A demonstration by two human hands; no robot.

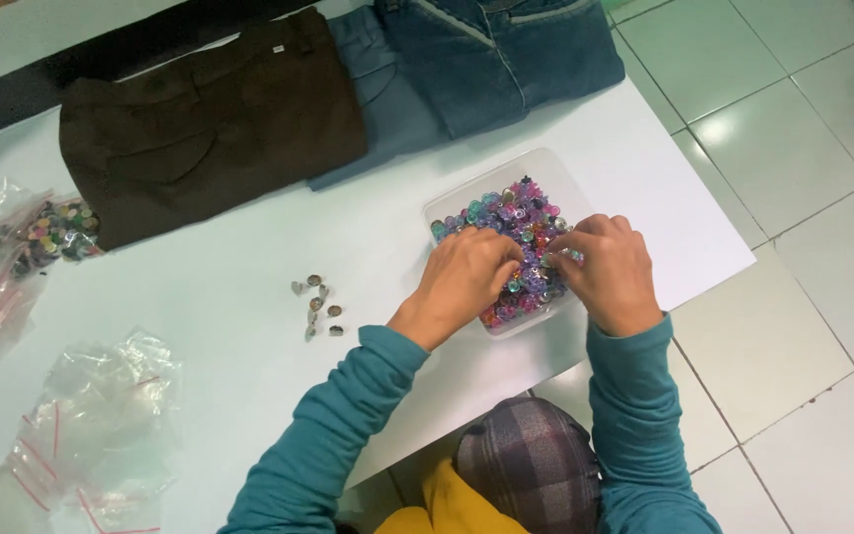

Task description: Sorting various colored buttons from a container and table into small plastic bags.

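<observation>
Two teal sleeves (348, 435) come up from the bottom of the view, and between them sit a lap in yellow cloth (447, 504) and a grey checked cloth (531, 465). Both hands reach into a clear plastic tub (467, 198) that stands near the right edge of the white surface (249, 376), close to its front right corner. Inside the tub is a heap of small shiny beads (521, 213) in purple, pink, blue and green. Her left hand (467, 277) lies on the beads with its fingers curled down into the heap; I cannot tell if they are pinched on anything. Next to it, the right hand (610, 267) has its fingers (570, 242) pressed together on a small shiny bead (573, 255).

Left of the tub, near the middle of the surface, lies a little bunch of metal buttons (318, 305). Along the back edge lie folded brown trousers (210, 124) and folded blue jeans (486, 59), side by side and touching. At the left edge is a clear bag of mixed buttons (51, 232). Near the front left corner lie empty-looking clear bags with red strips (91, 415). White floor tiles (793, 297) show past the right edge
</observation>
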